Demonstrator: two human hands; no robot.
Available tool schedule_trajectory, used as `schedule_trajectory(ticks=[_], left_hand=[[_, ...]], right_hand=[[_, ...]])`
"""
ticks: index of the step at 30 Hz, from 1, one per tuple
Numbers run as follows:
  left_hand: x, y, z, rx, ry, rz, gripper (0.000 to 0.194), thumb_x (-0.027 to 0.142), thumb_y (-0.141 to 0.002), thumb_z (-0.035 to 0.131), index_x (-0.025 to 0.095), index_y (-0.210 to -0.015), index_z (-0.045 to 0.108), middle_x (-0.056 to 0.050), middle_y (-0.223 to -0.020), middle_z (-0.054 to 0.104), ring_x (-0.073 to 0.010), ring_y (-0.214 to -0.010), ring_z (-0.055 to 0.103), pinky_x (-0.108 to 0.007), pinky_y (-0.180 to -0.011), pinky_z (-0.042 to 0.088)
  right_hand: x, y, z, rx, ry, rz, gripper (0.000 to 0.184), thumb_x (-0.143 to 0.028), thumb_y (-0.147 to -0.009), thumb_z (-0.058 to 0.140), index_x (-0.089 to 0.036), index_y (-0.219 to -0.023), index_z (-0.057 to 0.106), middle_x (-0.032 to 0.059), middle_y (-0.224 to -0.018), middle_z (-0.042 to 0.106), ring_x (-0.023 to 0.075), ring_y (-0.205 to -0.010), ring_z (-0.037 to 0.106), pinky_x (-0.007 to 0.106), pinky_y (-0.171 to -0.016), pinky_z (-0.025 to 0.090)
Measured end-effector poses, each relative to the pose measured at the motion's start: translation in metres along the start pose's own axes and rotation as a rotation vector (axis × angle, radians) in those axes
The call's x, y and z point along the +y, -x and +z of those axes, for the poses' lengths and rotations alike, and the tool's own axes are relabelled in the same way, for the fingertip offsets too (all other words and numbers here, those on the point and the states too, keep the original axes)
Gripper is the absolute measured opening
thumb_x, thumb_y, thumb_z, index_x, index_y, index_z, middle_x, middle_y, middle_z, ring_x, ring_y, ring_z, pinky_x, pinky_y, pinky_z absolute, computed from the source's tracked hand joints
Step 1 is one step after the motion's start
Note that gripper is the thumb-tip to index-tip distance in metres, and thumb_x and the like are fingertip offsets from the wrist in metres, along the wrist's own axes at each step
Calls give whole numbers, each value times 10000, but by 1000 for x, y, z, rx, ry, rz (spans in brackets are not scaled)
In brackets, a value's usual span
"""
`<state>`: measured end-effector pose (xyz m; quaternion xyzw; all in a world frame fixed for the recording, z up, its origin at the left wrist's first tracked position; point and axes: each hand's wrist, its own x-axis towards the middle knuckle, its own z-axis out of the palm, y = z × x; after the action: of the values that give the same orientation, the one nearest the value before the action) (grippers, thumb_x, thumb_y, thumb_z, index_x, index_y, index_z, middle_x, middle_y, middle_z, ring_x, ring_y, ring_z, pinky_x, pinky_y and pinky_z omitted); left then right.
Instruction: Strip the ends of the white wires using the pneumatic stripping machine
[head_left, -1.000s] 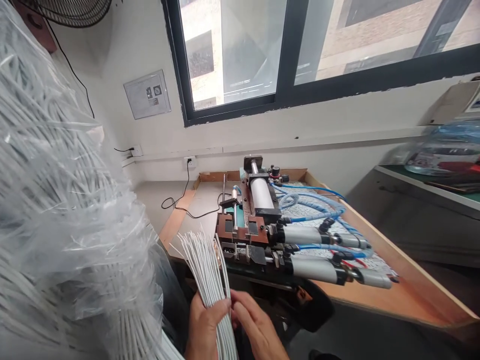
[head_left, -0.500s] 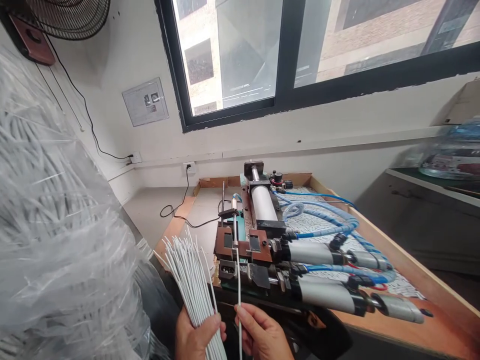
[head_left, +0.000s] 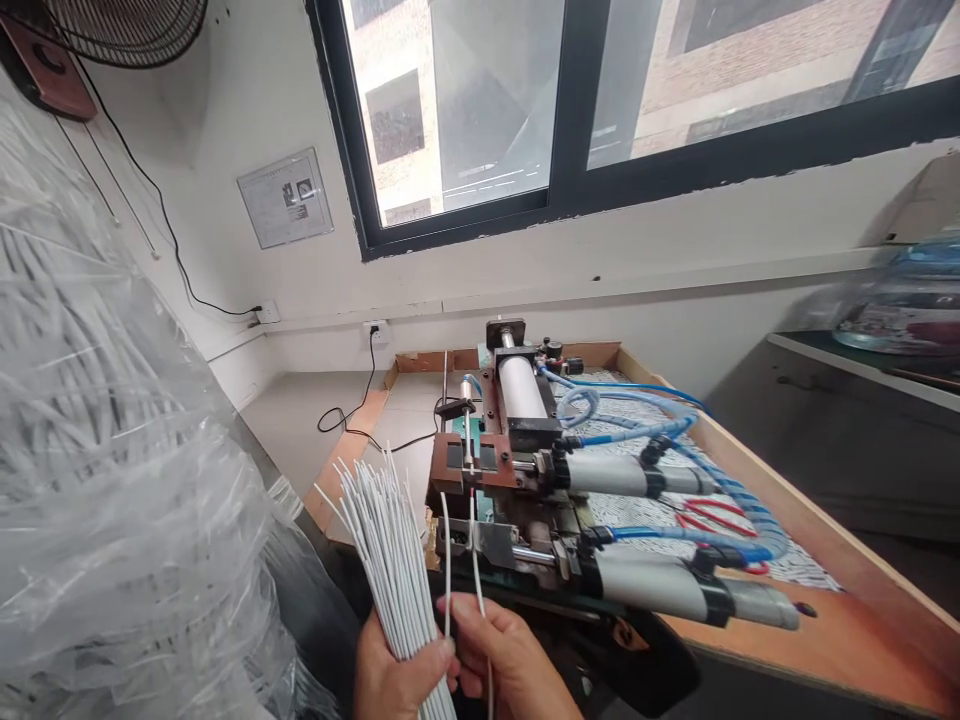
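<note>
My left hand [head_left: 394, 675] grips a fanned bundle of thin white wires [head_left: 386, 545] at the bottom centre, their tips pointing up and away. Right beside it, my right hand [head_left: 510, 660] pinches a single white wire [head_left: 474, 560] whose far end reaches into the front jaws of a small pneumatic machine [head_left: 517, 460]. Another loose white wire [head_left: 447, 560] stands between the two hands. The machine has a white cylinder on top and grey cylinders lying to the right.
The machine sits on a wooden tray table [head_left: 825, 610] with blue air hoses [head_left: 660, 425]. A large clear plastic bag of white wires [head_left: 112, 480] fills the left. A black cable [head_left: 360, 410] runs to a wall socket. A green shelf [head_left: 862, 360] is at right.
My right hand drew one wire out of the bundle and moved it right, its tip now in the machine's front jaws. The camera view shifted slightly.
</note>
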<state>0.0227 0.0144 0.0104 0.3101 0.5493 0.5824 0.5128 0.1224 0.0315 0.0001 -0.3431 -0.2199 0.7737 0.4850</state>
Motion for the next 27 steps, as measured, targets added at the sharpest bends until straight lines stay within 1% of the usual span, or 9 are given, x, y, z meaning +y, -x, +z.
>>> schedule_trajectory(ticks=[2, 4, 7, 10, 14, 19, 21, 25, 27], left_hand=[[-1, -1, -1, -40, -23, 28, 209, 210, -441, 708, 139, -600, 592, 4, -385, 587, -129, -362, 496, -245, -390, 370], [-2, -2, -3, -49, -17, 40, 194, 212, -443, 713, 139, -578, 595, 5, -403, 592, -125, -384, 501, -244, -411, 377], [-3, -4, -6, -9, 10, -12, 195, 218, -443, 724, 131, -565, 600, -17, -445, 628, -148, -425, 542, -263, -452, 410], [-2, -4, -5, 53, 47, -89, 228, 202, -424, 724, 127, -605, 607, -47, -481, 669, -191, -464, 589, -302, -490, 449], [2, -3, -3, 67, 68, -126, 255, 190, -418, 706, 140, -642, 595, -59, -469, 681, -218, -457, 601, -325, -476, 456], [2, -2, -2, 92, 63, -141, 237, 226, -415, 700, 153, -612, 590, -43, -440, 666, -199, -429, 583, -296, -450, 443], [2, -1, -1, 103, 52, -136, 236, 244, -405, 700, 166, -597, 588, -14, -397, 638, -180, -395, 555, -272, -417, 417], [6, 2, 1, 80, -33, -104, 197, 236, -393, 678, 169, -561, 600, -4, -352, 604, -158, -351, 505, -259, -392, 377], [9, 4, 3, 42, -52, -76, 198, 210, -386, 663, 164, -574, 624, -4, -360, 603, -160, -365, 505, -263, -400, 376]], right_hand=[[4, 0, 0, 0, 87, -48, 319, -424, -570, 686, -114, -621, 630, -31, -385, 473, 44, -348, 341, 169, -358, 170], [8, 0, -3, 72, 122, -122, 316, -425, -565, 690, -117, -613, 635, -45, -389, 453, 29, -346, 289, 172, -361, 134], [9, -2, -9, 206, 106, -198, 299, -420, -550, 699, -129, -587, 640, -48, -416, 454, 27, -361, 278, 174, -369, 156], [5, -4, -11, 255, 89, -195, 285, -403, -539, 710, -130, -565, 636, -44, -412, 453, 30, -363, 278, 173, -373, 155], [-3, -4, -9, 235, 79, -167, 282, -387, -542, 709, -117, -556, 627, -49, -411, 431, 28, -362, 255, 175, -376, 118], [-8, -3, -5, 219, 52, -145, 279, -374, -555, 702, -115, -544, 599, -64, -393, 389, 25, -351, 218, 179, -372, 97], [-10, -2, -2, 191, 28, -134, 285, -376, -551, 705, -120, -540, 582, -69, -400, 384, 27, -352, 226, 178, -365, 124], [-10, -1, 3, 99, -6, -108, 278, -391, -576, 690, -130, -642, 626, -71, -416, 379, 62, -392, 328, 195, -402, 268], [-7, 0, 3, 49, 37, -112, 282, -393, -572, 694, -126, -645, 636, -64, -405, 391, 70, -388, 351, 205, -402, 271]])
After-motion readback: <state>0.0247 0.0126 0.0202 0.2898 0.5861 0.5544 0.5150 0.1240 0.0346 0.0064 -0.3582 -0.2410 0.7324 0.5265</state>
